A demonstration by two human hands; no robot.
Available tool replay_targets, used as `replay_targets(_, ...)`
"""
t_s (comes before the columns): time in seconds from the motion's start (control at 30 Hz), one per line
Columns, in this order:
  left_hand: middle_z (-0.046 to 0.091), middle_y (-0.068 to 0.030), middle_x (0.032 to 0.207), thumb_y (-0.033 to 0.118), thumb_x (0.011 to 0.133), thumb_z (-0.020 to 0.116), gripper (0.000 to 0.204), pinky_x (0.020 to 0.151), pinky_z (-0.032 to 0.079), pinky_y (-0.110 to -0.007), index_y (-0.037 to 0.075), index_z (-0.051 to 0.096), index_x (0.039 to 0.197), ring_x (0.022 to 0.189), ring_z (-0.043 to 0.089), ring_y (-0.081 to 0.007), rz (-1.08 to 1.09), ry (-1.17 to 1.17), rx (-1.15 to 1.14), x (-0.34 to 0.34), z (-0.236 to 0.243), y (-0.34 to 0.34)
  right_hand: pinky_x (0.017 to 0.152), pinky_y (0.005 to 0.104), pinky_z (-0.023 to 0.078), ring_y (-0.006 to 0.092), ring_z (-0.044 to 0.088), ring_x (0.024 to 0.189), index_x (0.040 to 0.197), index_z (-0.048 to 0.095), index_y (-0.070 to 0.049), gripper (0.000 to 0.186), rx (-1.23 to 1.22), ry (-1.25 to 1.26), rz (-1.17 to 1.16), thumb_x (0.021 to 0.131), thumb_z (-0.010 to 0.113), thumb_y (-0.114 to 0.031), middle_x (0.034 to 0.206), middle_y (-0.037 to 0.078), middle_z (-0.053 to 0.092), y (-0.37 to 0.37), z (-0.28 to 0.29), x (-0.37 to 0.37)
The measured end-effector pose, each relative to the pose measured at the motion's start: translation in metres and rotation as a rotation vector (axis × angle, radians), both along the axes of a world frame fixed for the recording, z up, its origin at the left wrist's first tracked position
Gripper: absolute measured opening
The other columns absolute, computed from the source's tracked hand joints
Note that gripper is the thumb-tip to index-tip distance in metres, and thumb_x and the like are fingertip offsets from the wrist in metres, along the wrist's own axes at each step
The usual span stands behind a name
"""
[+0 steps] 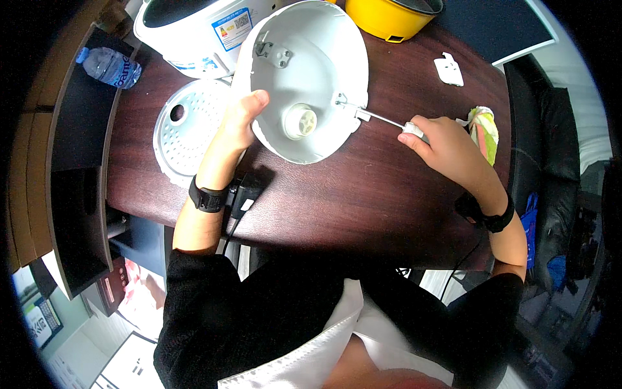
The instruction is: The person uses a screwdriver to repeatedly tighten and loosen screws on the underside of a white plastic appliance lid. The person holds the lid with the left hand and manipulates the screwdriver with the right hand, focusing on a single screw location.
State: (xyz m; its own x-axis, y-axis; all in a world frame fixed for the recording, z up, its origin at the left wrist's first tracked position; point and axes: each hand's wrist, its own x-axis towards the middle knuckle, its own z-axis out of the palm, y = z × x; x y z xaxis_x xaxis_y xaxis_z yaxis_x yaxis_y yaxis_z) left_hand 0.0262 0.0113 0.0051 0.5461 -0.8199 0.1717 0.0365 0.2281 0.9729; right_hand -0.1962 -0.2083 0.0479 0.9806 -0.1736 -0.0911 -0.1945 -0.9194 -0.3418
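A slim metal screwdriver, grasped by the right hand, is pointed leftward into the round white plastic shell gripped by the left hand

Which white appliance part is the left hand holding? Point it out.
The deep white bowl-shaped shell, tilted up with the left hand gripping its rim. The flat perforated round plate lies on the table untouched; the white cooker body stands behind.
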Motion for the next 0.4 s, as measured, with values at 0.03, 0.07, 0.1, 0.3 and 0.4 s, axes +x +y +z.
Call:
replay_targets(0.03,0.045,-0.0153,0.119,0.038,0.071,0.052,0.080,0.087,0.041,-0.033,0.002,0.022,0.137,0.106,0.047,-0.0230,0.006,0.017,0.001,0.000,-0.001,0.000,0.050,0.0398,0.044,0.0317,0.056,0.050,0.076,0.057,-0.001,0.036,0.001,0.023,0.009,0.086,0.056,-0.036,0.057,0.017,0.056,0.001,0.000,0.001)
replay_targets(0.07,0.045,-0.0154,0.118,0.038,0.071,0.052,0.080,0.086,0.042,-0.033,0.002,0.022,0.137,0.105,0.048,-0.0229,0.008,0.035,0.002,-0.001,-0.001,0.000,0.047,0.0374,0.043,0.0276,0.054,0.046,0.076,0.056,-0.001,0.037,0.197,0.157,-0.067,0.087,0.053,-0.036,0.056,0.014,0.055,0.002,0.000,0.002)
replay_targets(0.1,0.046,-0.0155,0.118,0.037,0.072,0.052,0.080,0.086,0.042,-0.034,0.002,0.022,0.137,0.105,0.048,-0.0229,0.012,0.040,0.008,-0.002,0.000,0.000,0.043,0.0349,0.041,0.0235,0.052,0.043,0.075,0.055,-0.001,0.039,0.393,0.289,-0.143,0.089,0.051,-0.037,0.055,0.012,0.054,0.003,-0.001,0.002)
replay_targets(0.3,0.045,-0.0163,0.120,0.038,0.073,0.052,0.079,0.088,0.042,-0.035,0.003,0.022,0.137,0.107,0.048,-0.0248,0.013,0.103,0.065,-0.006,0.002,0.003,0.031,0.0224,0.033,0.0082,0.042,0.036,0.086,0.050,-0.001,0.045,1.479,0.582,-0.509,0.094,0.037,-0.043,0.051,-0.001,0.044,0.016,0.001,-0.004)
replay_targets(0.4,0.044,-0.0165,0.121,0.038,0.073,0.053,0.080,0.089,0.042,-0.035,0.003,0.021,0.137,0.108,0.047,-0.0252,0.004,0.088,0.049,-0.005,0.001,0.003,0.031,0.0229,0.032,0.0084,0.040,0.035,0.092,0.048,-0.001,0.048,1.585,0.586,-0.492,0.093,0.036,-0.047,0.051,0.000,0.044,0.013,-0.008,-0.009)
